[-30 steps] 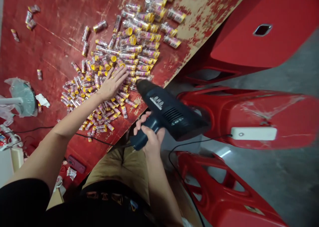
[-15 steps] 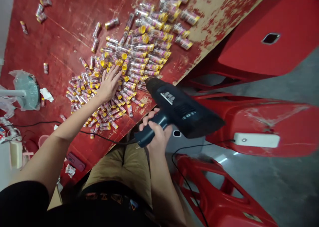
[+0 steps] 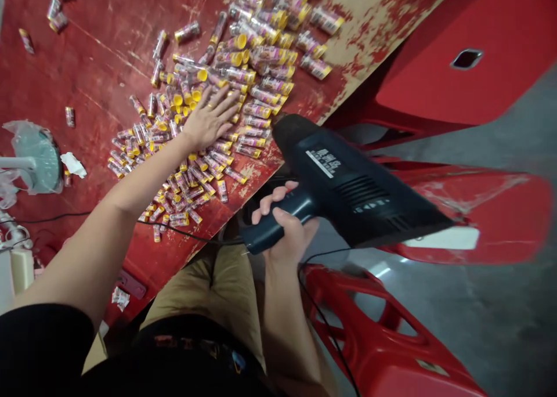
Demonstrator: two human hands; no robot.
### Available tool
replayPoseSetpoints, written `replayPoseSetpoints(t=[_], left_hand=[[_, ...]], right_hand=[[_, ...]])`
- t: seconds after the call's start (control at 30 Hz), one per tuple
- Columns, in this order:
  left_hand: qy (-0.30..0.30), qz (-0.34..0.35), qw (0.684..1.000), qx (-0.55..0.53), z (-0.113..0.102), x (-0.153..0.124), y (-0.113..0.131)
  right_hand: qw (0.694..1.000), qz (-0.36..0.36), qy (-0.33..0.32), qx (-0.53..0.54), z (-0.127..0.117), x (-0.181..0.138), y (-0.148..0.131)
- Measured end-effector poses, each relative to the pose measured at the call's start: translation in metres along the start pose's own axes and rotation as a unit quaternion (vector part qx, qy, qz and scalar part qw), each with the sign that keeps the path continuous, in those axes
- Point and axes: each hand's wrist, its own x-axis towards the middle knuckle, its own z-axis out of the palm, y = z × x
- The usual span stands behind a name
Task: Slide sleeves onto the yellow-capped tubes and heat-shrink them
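My right hand is wrapped round the handle of a dark blue heat gun. The gun's nozzle points up and left, towards a pile of small clear tubes with yellow caps and purple labels. My left hand lies over the middle of the pile with its fingers spread, touching the tubes beneath it. Some tubes under the palm are hidden. A black cord runs from the handle's base to the left across the table.
Worn red table, its edge slanting beside the gun. Red plastic stools stand at right, one bearing a white power strip. A few loose tubes, a phone and a bagged green round object are at left.
My left hand has slid right and slightly up over the tubes, fingers spreading wider. The heat gun has moved right and appears nearer, its nozzle a little farther from the pile.
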Motion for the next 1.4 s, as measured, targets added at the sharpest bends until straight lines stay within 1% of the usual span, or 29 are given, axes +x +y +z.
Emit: replayPoseSetpoints(t=[0.1,0.17,0.23,0.27,0.33,0.37,0.4,0.47,0.5,0.53,0.57,0.6,0.67,0.7,0.73,0.77,0.83,0.87,0.9,0.97,1.03,1.13,1.2,1.27,1.33,1.4], left_hand=[[0.043,-0.013,0.998,-0.039,-0.030,-0.025,-0.032],[0.068,-0.018,0.996,-0.056,-0.048,-0.037,-0.045],[0.095,-0.038,0.993,-0.064,-0.060,-0.048,-0.042],[0.108,-0.051,0.991,-0.064,-0.062,-0.053,-0.032],[0.109,-0.073,0.990,-0.047,-0.054,-0.064,-0.001],[0.092,-0.079,0.992,-0.030,-0.046,-0.069,0.019],[0.055,-0.078,0.995,-0.009,-0.035,-0.074,0.039],[-0.038,-0.049,0.998,0.024,-0.014,-0.083,0.073],[-0.074,-0.039,0.996,0.037,-0.004,-0.086,0.085],[-0.095,-0.040,0.993,0.050,0.003,-0.089,0.094],[-0.099,-0.056,0.992,0.061,0.008,-0.092,0.099],[-0.084,-0.088,0.990,0.073,0.011,-0.094,0.103],[-0.036,-0.162,0.982,0.091,0.016,-0.098,0.112],[-0.025,-0.175,0.980,0.093,0.018,-0.100,0.118],[-0.032,-0.162,0.982,0.092,0.022,-0.102,0.126],[-0.057,-0.124,0.987,0.087,0.026,-0.104,0.136],[-0.131,-0.023,0.988,0.076,0.038,-0.108,0.152],[-0.158,0.010,0.984,0.076,0.043,-0.109,0.158],[-0.171,0.019,0.982,0.080,0.047,-0.111,0.159],[-0.167,-0.005,0.982,0.092,0.051,-0.115,0.153],[-0.149,-0.036,0.983,0.099,0.048,-0.121,0.138],[-0.123,-0.063,0.986,0.098,0.036,-0.138,0.112],[-0.106,-0.069,0.988,0.090,0.025,-0.155,0.102],[-0.084,-0.074,0.991,0.079,0.014,-0.178,0.098],[-0.048,-0.098,0.991,0.075,0.003,-0.203,0.100],[-0.006,-0.133,0.988,0.071,-0.006,-0.229,0.109]], right_hand=[[0.999,0.030,-0.020,0.010,0.006,-0.001,0.005],[0.998,0.054,-0.033,0.013,0.007,-0.007,0.007],[0.996,0.079,-0.040,0.023,0.006,-0.017,0.007],[0.995,0.088,-0.041,0.028,0.004,-0.022,0.007],[0.994,0.099,-0.035,0.033,-0.002,-0.033,0.006],[0.994,0.102,-0.029,0.033,-0.005,-0.038,0.006],[0.994,0.103,-0.021,0.032,-0.008,-0.042,0.005],[0.994,0.105,-0.005,0.026,-0.014,-0.048,0.004],[0.994,0.106,0.003,0.020,-0.016,-0.049,0.004],[0.994,0.107,0.007,0.013,-0.019,-0.051,0.004],[0.994,0.107,0.007,0.004,-0.022,-0.052,0.004],[0.994,0.108,0.003,-0.006,-0.026,-0.054,0.004],[0.994,0.104,-0.010,-0.022,-0.035,-0.057,0.006],[0.995,0.100,-0.014,-0.027,-0.040,-0.059,0.007],[0.995,0.095,-0.016,-0.032,-0.044,-0.062,0.009],[0.995,0.091,-0.013,-0.037,-0.049,-0.064,0.011],[0.995,0.085,-0.004,-0.042,-0.055,-0.066,0.014],[0.996,0.082,0.001,-0.043,-0.056,-0.067,0.014],[0.996,0.078,0.006,-0.043,-0.057,-0.067,0.014],[0.996,0.072,0.008,-0.046,-0.057,-0.067,0.013],[0.996,0.071,0.000,-0.055,-0.055,-0.066,0.011],[0.993,0.088,-0.031,-0.069,-0.054,-0.067,0.011],[0.990,0.112,-0.060,-0.066,-0.053,-0.068,0.015],[0.986,0.137,-0.084,-0.053,-0.052,-0.071,0.020],[0.981,0.161,-0.099,-0.045,-0.050,-0.073,0.027],[0.977,0.178,-0.100,-0.053,-0.048,-0.076,0.033]])
